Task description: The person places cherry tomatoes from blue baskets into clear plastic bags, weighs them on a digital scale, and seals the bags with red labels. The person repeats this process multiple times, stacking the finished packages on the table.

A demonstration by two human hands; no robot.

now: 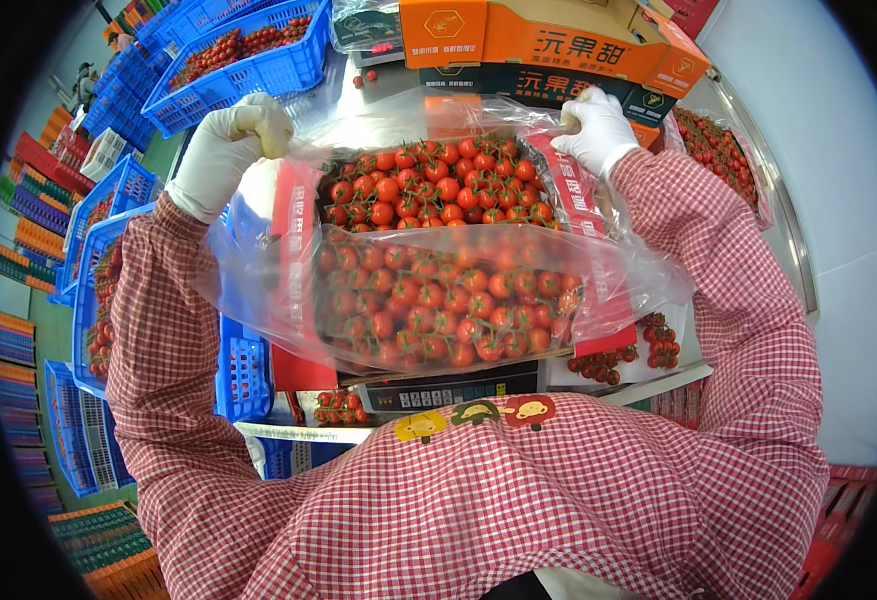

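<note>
Cherry tomatoes on the vine [438, 187] fill a red cardboard box [299, 367] lined with a clear plastic bag [641, 277]. The bag's near flap lies over the nearer tomatoes, while the farther ones show uncovered. At the box's far left corner, my left hand [239, 142], in a white glove, is closed on the bag's edge. My right hand [596, 131], gloved too, pinches the film at the far right corner. Under the box is a digital scale [449, 390], with its keypad at the near side.
Blue plastic crates [239, 64] of tomatoes stand at the far left and left. Orange and green cartons [558, 45] are stacked beyond the box. Loose tomato bunches [603, 364] lie near right, and another small bunch [339, 407] near left. A second lined box [716, 154] is at right.
</note>
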